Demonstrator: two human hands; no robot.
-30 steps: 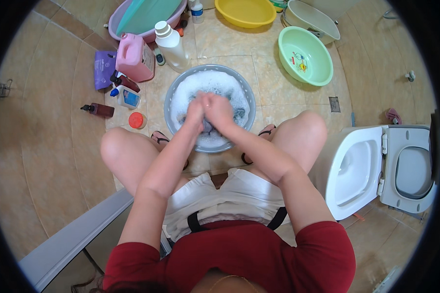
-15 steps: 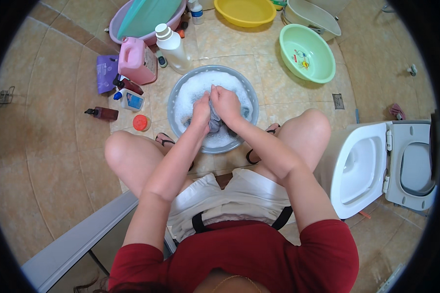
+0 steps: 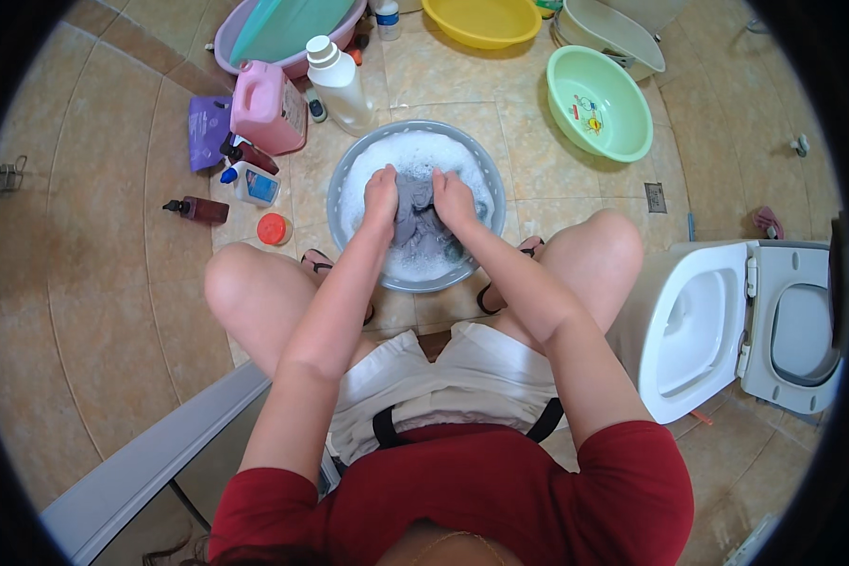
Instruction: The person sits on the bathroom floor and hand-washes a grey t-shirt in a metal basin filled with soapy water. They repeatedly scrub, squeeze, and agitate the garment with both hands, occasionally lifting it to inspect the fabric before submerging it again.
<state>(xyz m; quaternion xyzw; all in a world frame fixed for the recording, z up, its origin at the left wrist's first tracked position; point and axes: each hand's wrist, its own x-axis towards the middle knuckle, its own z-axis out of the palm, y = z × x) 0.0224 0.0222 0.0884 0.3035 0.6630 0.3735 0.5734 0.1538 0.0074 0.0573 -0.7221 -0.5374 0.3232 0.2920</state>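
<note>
A grey basin full of white suds stands on the tiles between my feet. Over it my left hand and my right hand are closed on a wet grey cloth garment, which is stretched between them. The garment's lower part hangs into the foam, and its kind cannot be made out. Something dark green shows in the suds below my right hand.
Left of the basin stand a tall white bottle, a pink jug, a red-lidded jar and several smaller bottles. A green basin and a yellow basin lie beyond. The toilet is at my right.
My hands were close together with the grey garment bunched between them. Now they are apart, and the garment is spread wider. The view has shifted slightly.
</note>
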